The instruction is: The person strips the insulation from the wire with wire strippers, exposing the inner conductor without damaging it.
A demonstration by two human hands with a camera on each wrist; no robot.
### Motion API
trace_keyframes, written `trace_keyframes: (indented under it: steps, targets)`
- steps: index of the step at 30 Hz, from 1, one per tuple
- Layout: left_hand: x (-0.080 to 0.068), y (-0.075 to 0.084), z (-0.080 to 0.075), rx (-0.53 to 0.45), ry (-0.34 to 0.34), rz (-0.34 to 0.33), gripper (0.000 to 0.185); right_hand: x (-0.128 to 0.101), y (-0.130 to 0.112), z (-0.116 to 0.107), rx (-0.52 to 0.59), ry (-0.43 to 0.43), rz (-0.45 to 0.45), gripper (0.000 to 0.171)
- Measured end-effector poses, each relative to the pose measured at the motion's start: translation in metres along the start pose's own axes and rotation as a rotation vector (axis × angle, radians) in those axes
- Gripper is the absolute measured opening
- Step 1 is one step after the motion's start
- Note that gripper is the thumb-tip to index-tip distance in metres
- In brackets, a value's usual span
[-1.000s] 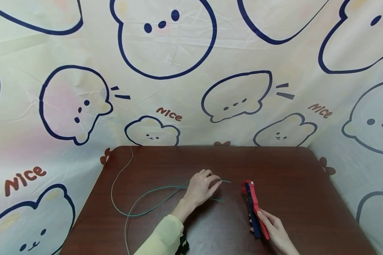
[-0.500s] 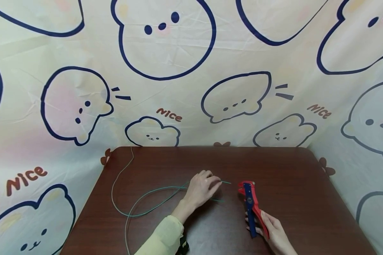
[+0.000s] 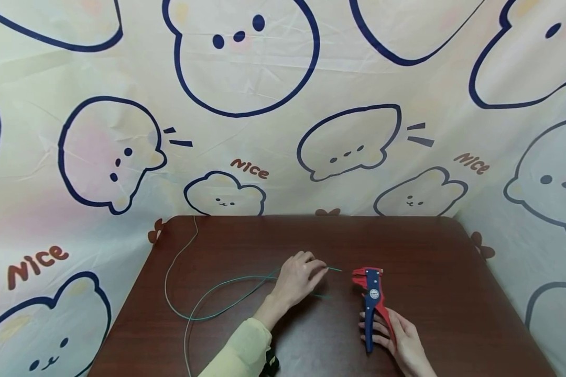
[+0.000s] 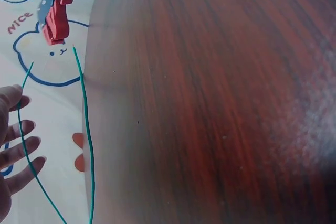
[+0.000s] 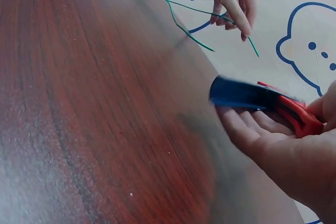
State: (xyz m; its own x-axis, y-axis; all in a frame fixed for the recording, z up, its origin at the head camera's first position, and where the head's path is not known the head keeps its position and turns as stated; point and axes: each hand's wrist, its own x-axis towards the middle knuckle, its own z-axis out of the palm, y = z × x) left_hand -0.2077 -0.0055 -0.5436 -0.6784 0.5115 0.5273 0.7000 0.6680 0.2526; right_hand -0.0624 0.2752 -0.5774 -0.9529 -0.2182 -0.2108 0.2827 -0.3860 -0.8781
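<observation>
Left hand: bare, slender-fingered; adjoining the wrist, a pale yellow sleeve, loose and lightly creased. Under the sleeve's edge: a small dark object, partly hidden, form unclear. Right hand: bare, likewise slender-fingered.

the head view looks forward and down; closer wrist views slant across the table, sharing the green wire.
</observation>
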Motion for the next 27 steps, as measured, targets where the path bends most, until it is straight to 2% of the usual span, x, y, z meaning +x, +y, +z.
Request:
trace_keyframes:
  steps: [2,5,11,14,27]
  targets:
    - [0.0000,0.0000,0.0000,0.000,-0.005,0.000,0.012,0.0001,0.0003,0.0007,-0.008,0.015,-0.010,0.041]
    - [-0.0002,0.0000,0.0003,0.000,-0.010,-0.002,0.012,0.0007,0.0017,0.0010,0.022,-0.023,-0.047,0.039]
    - [-0.0008,0.0004,0.0004,0.003,0.004,0.004,0.012,0.0026,0.0055,0.0000,0.152,-0.213,-0.160,0.050]
    - [-0.0009,0.0004,0.0008,0.002,0.010,0.008,0.012,0.0033,0.0067,0.0001,0.181,-0.264,-0.196,0.054]
    - [-0.0020,0.0002,0.0015,-0.010,0.002,-0.004,0.012,0.0010,0.0057,0.0024,0.072,-0.131,-0.111,0.042]
